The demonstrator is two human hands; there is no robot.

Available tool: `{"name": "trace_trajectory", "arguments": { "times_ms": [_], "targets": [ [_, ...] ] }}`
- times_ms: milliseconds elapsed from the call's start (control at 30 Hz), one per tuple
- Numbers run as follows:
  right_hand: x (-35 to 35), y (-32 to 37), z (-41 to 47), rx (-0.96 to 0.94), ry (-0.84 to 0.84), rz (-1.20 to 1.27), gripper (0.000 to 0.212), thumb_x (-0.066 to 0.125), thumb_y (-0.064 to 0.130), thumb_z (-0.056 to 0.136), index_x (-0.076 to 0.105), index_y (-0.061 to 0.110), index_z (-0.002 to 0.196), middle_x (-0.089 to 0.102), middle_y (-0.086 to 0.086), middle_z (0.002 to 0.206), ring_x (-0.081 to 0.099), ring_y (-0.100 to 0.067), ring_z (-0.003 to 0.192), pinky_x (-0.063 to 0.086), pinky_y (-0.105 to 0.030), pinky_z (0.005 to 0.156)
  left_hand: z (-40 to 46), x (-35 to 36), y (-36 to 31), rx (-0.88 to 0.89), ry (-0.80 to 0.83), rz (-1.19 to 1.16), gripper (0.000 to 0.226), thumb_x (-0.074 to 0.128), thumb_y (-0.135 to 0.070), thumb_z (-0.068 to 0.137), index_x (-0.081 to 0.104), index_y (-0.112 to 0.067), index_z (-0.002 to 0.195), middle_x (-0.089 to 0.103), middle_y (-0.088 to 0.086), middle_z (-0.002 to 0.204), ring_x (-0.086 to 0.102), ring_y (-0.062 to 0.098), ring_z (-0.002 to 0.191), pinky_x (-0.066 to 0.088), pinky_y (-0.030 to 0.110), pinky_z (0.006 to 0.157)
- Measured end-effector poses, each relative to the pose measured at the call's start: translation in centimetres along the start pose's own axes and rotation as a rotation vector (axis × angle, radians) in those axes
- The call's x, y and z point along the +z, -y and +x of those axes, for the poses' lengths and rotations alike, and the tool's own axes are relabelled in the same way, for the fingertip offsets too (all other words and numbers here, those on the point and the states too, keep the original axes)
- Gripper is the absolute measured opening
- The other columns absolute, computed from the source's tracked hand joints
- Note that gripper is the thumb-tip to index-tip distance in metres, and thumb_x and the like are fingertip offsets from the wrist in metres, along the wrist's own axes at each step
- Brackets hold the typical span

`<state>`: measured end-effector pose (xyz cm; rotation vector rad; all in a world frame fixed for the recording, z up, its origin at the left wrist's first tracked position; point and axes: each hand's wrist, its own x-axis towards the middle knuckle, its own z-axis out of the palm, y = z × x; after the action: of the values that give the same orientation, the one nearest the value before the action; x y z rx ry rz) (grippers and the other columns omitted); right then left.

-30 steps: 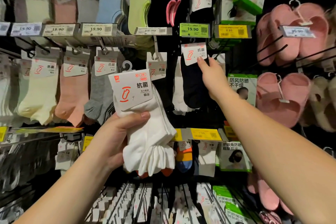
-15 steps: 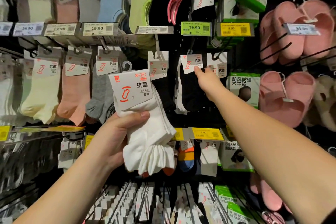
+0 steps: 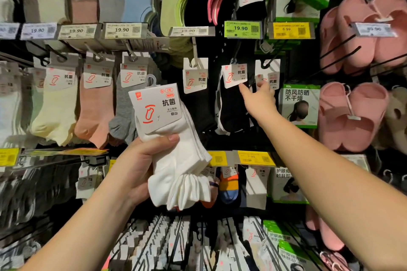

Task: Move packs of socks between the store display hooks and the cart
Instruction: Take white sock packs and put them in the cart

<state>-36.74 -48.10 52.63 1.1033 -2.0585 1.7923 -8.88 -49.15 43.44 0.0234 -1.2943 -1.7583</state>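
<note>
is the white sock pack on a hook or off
Off. The left hand grips the white pack in front of the display, and its plastic hanger sticks up free, with no hook through it.

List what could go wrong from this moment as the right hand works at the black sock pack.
The right hand only touches the black sock pack at its card's lower edge, so a tug could tear the card or drop the pack. The neighbouring black pack hangs close and might get knocked. The left hand grips the white sock pack low, leaving its card unsupported.
</note>
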Motion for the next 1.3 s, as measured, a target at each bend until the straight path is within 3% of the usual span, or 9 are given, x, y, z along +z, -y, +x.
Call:
{"name": "trace_trajectory", "arguments": {
  "times_ms": [67, 200, 367, 500, 633, 733, 900, 1033, 1300],
  "targets": [
    [-0.4, 0.1, -2.4, -0.069, -0.02, 0.059, 0.065, 0.056, 0.052, 0.095, 0.036, 0.018, 0.147, 0.037, -0.007, 0.15, 0.042, -0.027, 0.134, 0.037, -0.046, 0.112, -0.2, -0.2, 0.1, 0.001, 0.01, -0.005, 0.042, 0.06, 0.004, 0.074, 0.071, -0.013, 0.111, 0.075, 0.013, 0.105, 0.074, 0.03, 0.09, 0.062, 0.045, 0.075],
    [-1.5, 0.4, -9.5, -0.145, 0.175, 0.229, 0.028, 0.049, 0.049, 0.101, 0.058, 0.028, 0.117, 0.062, 0.012, 0.107, 0.059, -0.005, 0.099, 0.046, -0.024, 0.078, -0.4, -0.2, 0.5, -0.01, 0.017, -0.024, 0.04, 0.061, 0.006, 0.073, 0.072, -0.013, 0.107, 0.075, 0.014, 0.103, 0.074, 0.03, 0.089, 0.062, 0.045, 0.076],
    [-1.1, -0.4, -16.4, -0.131, 0.4, 0.428, 0.028, 0.048, 0.05, 0.101, 0.066, 0.034, 0.114, 0.072, 0.015, 0.107, 0.067, -0.001, 0.1, 0.052, -0.034, 0.095, -0.6, 0.3, 1.7, -0.045, 0.034, 0.006, 0.044, 0.063, 0.008, 0.072, 0.069, -0.007, 0.113, 0.074, 0.016, 0.104, 0.074, 0.03, 0.088, 0.062, 0.042, 0.072],
    [-0.4, -1.1, -19.1, -0.033, 0.51, 0.57, 0.024, 0.053, 0.04, 0.102, 0.071, 0.028, 0.112, 0.076, 0.011, 0.106, 0.071, -0.008, 0.101, 0.055, -0.037, 0.088, -0.8, 0.6, 2.6, -0.07, 0.047, 0.025, 0.054, 0.064, 0.012, 0.072, 0.062, 0.002, 0.125, 0.072, 0.023, 0.113, 0.073, 0.035, 0.095, 0.062, 0.041, 0.074],
    [0.0, -1.8, -19.9, -0.016, 0.49, 0.616, 0.02, 0.055, 0.032, 0.102, 0.073, 0.025, 0.109, 0.077, 0.005, 0.105, 0.072, -0.015, 0.104, 0.052, -0.046, 0.1, -1.1, 0.8, 3.3, -0.068, 0.022, 0.063, 0.054, 0.06, 0.009, 0.074, 0.06, 0.003, 0.127, 0.073, 0.022, 0.112, 0.073, 0.035, 0.094, 0.062, 0.041, 0.076],
    [0.3, -2.3, -20.0, -0.015, 0.457, 0.622, 0.016, 0.061, 0.035, 0.098, 0.074, 0.028, 0.104, 0.077, 0.0, 0.103, 0.073, -0.02, 0.101, 0.054, -0.053, 0.097, -1.1, 0.7, 3.8, -0.065, -0.01, 0.088, 0.054, 0.061, 0.009, 0.074, 0.061, 0.002, 0.127, 0.073, 0.022, 0.112, 0.074, 0.034, 0.095, 0.062, 0.041, 0.077],
    [0.7, -2.5, -19.7, 0.007, 0.313, 0.695, 0.005, 0.068, 0.023, 0.094, 0.068, 0.019, 0.096, 0.076, -0.006, 0.089, 0.074, -0.022, 0.085, 0.057, -0.041, 0.078, -1.1, 0.8, 3.8, -0.049, -0.04, 0.137, 0.047, 0.062, 0.008, 0.077, 0.064, -0.002, 0.123, 0.075, 0.017, 0.11, 0.074, 0.031, 0.097, 0.062, 0.038, 0.08],
    [0.3, -2.3, -19.3, 0.019, 0.246, 0.76, 0.008, 0.065, 0.022, 0.096, 0.066, 0.016, 0.101, 0.077, -0.004, 0.09, 0.074, -0.021, 0.086, 0.057, -0.041, 0.079, -1.0, 1.0, 3.7, -0.049, -0.076, 0.165, 0.034, 0.06, 0.008, 0.086, 0.067, -0.006, 0.116, 0.077, 0.01, 0.103, 0.076, 0.022, 0.088, 0.06, 0.029, 0.066],
    [-1.8, -0.9, -15.4, -0.114, 0.175, 0.586, 0.01, 0.054, 0.027, 0.103, 0.064, 0.026, 0.102, 0.076, 0.009, 0.093, 0.072, -0.008, 0.085, 0.054, -0.029, 0.07, -0.6, 1.1, 2.4, 0.039, -0.088, 0.085, 0.044, 0.063, 0.0, 0.072, 0.066, -0.007, 0.115, 0.078, 0.008, 0.101, 0.076, 0.02, 0.086, 0.06, 0.028, 0.065]
  ]
}}
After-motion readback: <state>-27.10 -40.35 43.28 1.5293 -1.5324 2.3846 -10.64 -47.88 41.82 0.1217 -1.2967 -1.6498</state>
